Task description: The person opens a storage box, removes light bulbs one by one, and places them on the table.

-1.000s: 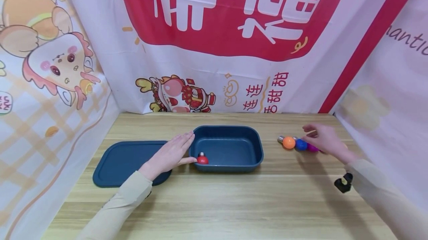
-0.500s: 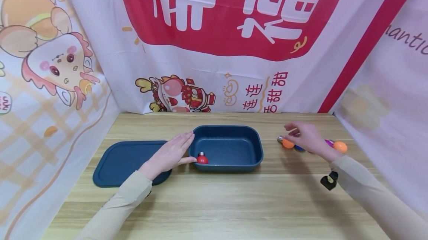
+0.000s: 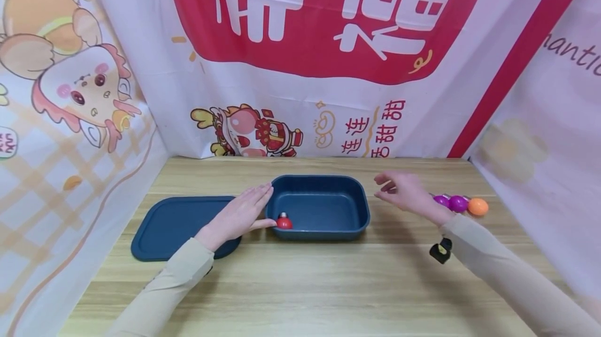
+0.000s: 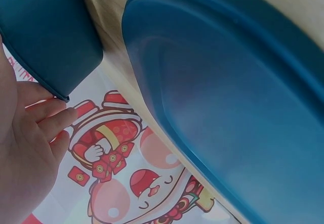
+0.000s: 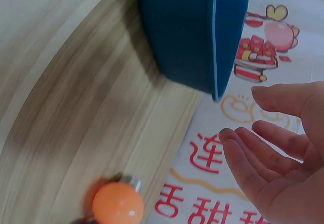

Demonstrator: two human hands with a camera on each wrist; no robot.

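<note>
My left hand (image 3: 238,218) rests with straight fingers against the left end of a dark blue open box (image 3: 319,235), its thumb at the front left corner. Inside that corner sits a red light bulb (image 3: 284,223) with a silver screw base. Just right of the box hovers my right hand (image 3: 399,191), fingers loosely bent and nothing between them, as the right wrist view confirms. Beyond it lie a purple bulb (image 3: 458,203) and an orange bulb (image 3: 478,206). Another orange bulb (image 5: 117,203) shows in the right wrist view; the right hand hides it in the head view.
A flat dark blue lid (image 3: 183,222) lies left of the box, partly under the left forearm. The wooden table (image 3: 300,290) is bordered by printed cloth walls (image 3: 300,118) at the back and both sides.
My right hand has moved left over the row of bulbs toward the box, carrying nothing visible. My left hand, the box and the red bulb have stayed in place.
</note>
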